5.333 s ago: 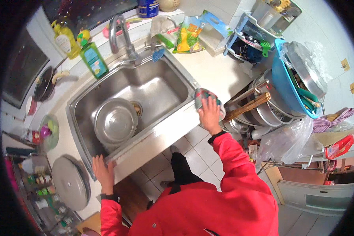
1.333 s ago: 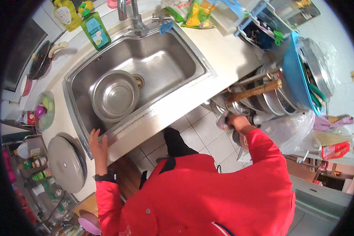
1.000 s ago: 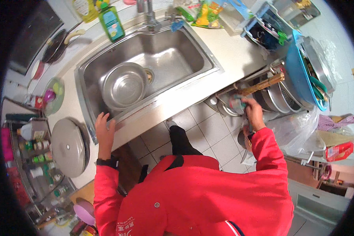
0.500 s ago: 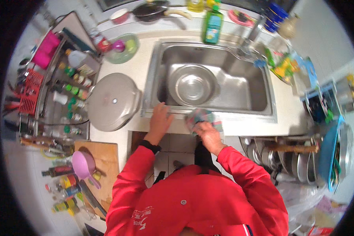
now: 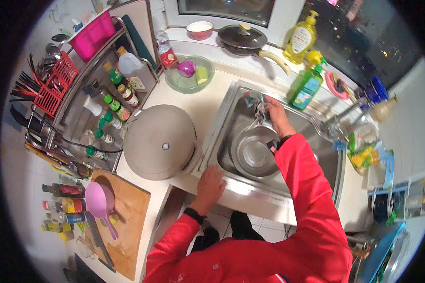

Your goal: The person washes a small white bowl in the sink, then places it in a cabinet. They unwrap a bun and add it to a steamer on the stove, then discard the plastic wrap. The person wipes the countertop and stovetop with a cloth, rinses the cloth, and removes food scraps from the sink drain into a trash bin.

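My right hand [image 5: 276,116] reaches across the sink and is closed on a checked cloth [image 5: 256,104]. The cloth bunches at the far left corner of the steel sink [image 5: 223,123], with one end hanging toward the basin. A round steel basin [image 5: 237,152] sits inside the sink, below my right hand and partly covered by the right sleeve. At the counter's front edge, my left hand [image 5: 209,189] lies with its fingers stretched out and holds nothing. Just beyond that hand stands a large round grey-beige lid or pot [image 5: 158,137].
A green soap bottle [image 5: 308,87] stands behind the sink, near the tap [image 5: 337,120]. A lidded frying pan [image 5: 241,40] is on the sill. At left are a vegetable bowl [image 5: 190,84], a bottle rack [image 5: 113,101], and a cutting board [image 5: 127,221] with a knife [image 5: 99,243] and pink ladle [image 5: 99,200].
My right hand has carried the cloth from the sink's front rim to its far left corner. The view has shifted and turned. My left hand stays near the counter's front edge.
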Demonstrator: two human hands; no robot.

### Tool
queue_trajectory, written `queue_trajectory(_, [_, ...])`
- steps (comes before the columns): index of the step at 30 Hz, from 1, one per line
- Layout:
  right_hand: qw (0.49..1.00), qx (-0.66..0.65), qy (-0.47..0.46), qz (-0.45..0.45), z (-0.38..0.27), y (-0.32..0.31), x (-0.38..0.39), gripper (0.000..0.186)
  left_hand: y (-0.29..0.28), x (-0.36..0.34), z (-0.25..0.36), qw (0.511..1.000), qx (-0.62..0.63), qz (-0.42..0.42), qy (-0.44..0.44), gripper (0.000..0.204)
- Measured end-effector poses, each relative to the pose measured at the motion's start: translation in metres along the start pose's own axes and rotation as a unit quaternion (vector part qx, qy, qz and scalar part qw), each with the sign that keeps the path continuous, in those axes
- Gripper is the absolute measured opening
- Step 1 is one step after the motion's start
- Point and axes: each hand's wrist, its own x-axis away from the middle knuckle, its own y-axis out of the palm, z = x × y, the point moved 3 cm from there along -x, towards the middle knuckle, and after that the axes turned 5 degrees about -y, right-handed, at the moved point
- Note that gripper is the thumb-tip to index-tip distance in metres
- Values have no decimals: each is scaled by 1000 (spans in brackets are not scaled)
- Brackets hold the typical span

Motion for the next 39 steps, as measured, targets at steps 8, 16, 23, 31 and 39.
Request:
queue_trajectory(8, [834,501,-226,-36,61,29,-169,45,-7,-1,-6,997,12,-45,-53,46])
queue_trajectory(16, [501,781,-334,-166,86,92,-110,29,-11,-3,-4,996,42,-39,-67,46])
queue_trajectory(23, [607,556,-463,-330,87,139,98,30,-31,-12,4,996,86,17,-11,35])
queue_trajectory(31, [658,600,-340,-302,85,110,4,26,-36,-6,20,993,106,-5,-52,21])
queue_trajectory(39, [656,663,-360,-1,56,34,-129,20,-23,7,27,994,72,-17,-86,23])
